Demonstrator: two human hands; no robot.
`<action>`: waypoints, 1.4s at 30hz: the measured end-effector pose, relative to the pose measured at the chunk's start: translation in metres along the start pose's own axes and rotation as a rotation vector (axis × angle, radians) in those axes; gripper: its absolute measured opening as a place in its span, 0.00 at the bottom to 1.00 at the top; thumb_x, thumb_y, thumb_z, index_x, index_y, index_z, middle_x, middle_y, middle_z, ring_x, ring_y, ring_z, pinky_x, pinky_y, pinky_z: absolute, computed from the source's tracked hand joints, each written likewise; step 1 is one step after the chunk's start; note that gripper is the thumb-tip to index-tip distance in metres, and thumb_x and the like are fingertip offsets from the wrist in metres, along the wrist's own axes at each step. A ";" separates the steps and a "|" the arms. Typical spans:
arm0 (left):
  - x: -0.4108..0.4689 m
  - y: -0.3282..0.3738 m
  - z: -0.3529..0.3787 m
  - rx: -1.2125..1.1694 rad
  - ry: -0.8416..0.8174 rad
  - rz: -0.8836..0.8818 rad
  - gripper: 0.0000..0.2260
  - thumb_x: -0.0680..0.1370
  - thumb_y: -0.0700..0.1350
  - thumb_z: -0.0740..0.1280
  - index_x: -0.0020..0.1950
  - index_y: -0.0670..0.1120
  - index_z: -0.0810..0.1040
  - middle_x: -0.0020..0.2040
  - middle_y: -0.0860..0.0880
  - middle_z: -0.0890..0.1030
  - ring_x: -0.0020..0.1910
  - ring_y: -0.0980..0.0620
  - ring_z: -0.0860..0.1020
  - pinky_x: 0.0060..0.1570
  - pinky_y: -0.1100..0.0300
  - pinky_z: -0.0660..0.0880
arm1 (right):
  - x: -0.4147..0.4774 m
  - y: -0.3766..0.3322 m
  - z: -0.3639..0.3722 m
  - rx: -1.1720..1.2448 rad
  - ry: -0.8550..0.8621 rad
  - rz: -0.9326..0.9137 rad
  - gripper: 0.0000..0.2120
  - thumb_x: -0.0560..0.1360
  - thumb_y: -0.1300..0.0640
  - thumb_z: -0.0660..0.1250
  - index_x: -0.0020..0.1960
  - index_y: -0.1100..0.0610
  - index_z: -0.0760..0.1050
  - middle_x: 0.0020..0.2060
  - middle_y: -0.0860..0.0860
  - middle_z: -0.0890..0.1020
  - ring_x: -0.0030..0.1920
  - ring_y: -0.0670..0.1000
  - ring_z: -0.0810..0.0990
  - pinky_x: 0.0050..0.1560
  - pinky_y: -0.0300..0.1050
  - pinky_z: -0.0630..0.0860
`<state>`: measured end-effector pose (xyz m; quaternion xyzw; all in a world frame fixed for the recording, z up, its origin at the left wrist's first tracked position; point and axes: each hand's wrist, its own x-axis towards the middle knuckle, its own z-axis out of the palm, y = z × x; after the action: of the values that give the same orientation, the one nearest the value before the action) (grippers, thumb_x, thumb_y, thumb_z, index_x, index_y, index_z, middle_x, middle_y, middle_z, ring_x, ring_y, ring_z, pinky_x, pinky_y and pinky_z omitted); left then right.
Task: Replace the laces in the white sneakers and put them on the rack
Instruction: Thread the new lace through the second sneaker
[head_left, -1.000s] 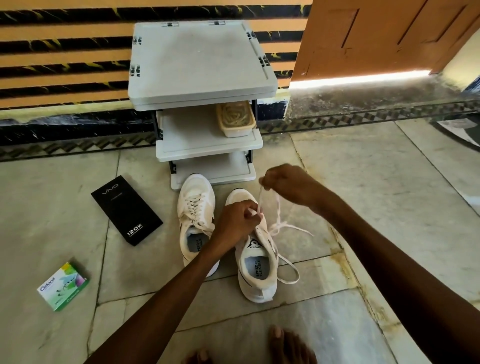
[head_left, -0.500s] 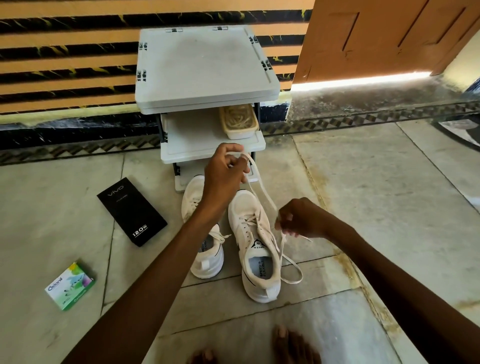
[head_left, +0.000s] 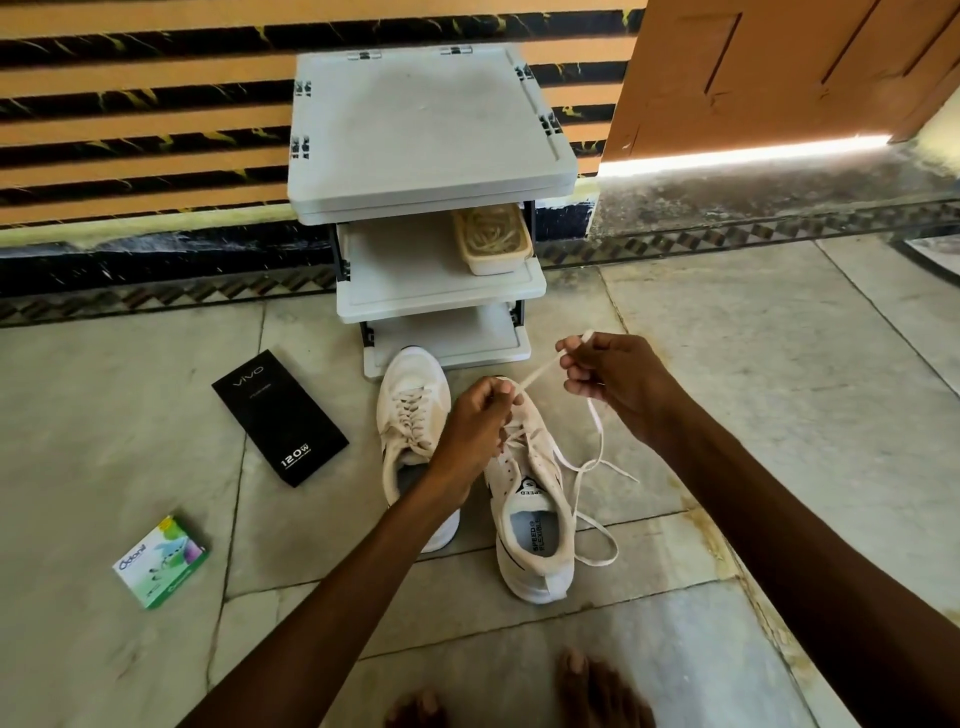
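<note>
Two white sneakers stand on the floor in front of a grey three-shelf rack (head_left: 431, 130). The left sneaker (head_left: 413, 415) is laced. Over the toe end of the right sneaker (head_left: 535, 525), my left hand (head_left: 475, 423) pinches the white lace (head_left: 597, 467) near the upper eyelets. My right hand (head_left: 610, 382), up and to the right, pinches the same lace close to its tip, and the stretch between the hands is taut. Loose lace loops lie on the floor right of that shoe.
A tub (head_left: 493, 239) of pale laces sits on the rack's middle shelf. A black box (head_left: 280, 418) and a small green-white box (head_left: 161, 561) lie on the floor at left. My bare toes (head_left: 597, 691) show at the bottom edge. An orange door (head_left: 779, 73) stands at right.
My left hand came down from near the rack to the right sneaker's eyelets. My right hand rose and moved right, drawing the lace taut between the hands.
</note>
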<state>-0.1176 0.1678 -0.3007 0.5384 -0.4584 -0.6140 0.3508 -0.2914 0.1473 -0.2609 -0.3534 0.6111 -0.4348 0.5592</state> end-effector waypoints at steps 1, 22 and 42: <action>0.001 -0.001 -0.004 0.031 0.041 0.002 0.11 0.84 0.45 0.59 0.44 0.47 0.76 0.27 0.56 0.70 0.26 0.56 0.66 0.30 0.61 0.65 | 0.003 0.001 -0.001 0.039 0.012 0.019 0.09 0.81 0.60 0.63 0.52 0.64 0.79 0.35 0.51 0.79 0.32 0.45 0.75 0.39 0.40 0.79; 0.007 0.002 -0.010 0.525 -0.056 0.171 0.26 0.78 0.36 0.65 0.72 0.52 0.62 0.46 0.49 0.83 0.44 0.52 0.83 0.50 0.55 0.80 | -0.015 0.057 0.025 -0.798 0.064 -0.509 0.03 0.71 0.57 0.75 0.39 0.53 0.85 0.30 0.43 0.82 0.28 0.41 0.77 0.33 0.33 0.69; -0.011 -0.008 -0.013 0.648 -0.022 -0.256 0.04 0.75 0.41 0.68 0.41 0.48 0.77 0.49 0.41 0.84 0.47 0.44 0.81 0.52 0.49 0.78 | -0.009 0.072 0.039 -1.186 -0.186 -0.306 0.08 0.73 0.59 0.67 0.44 0.60 0.84 0.40 0.59 0.84 0.41 0.60 0.81 0.37 0.44 0.71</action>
<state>-0.1022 0.1784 -0.3046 0.6683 -0.5618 -0.4814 0.0767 -0.2473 0.1767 -0.3242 -0.7241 0.6396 -0.0637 0.2499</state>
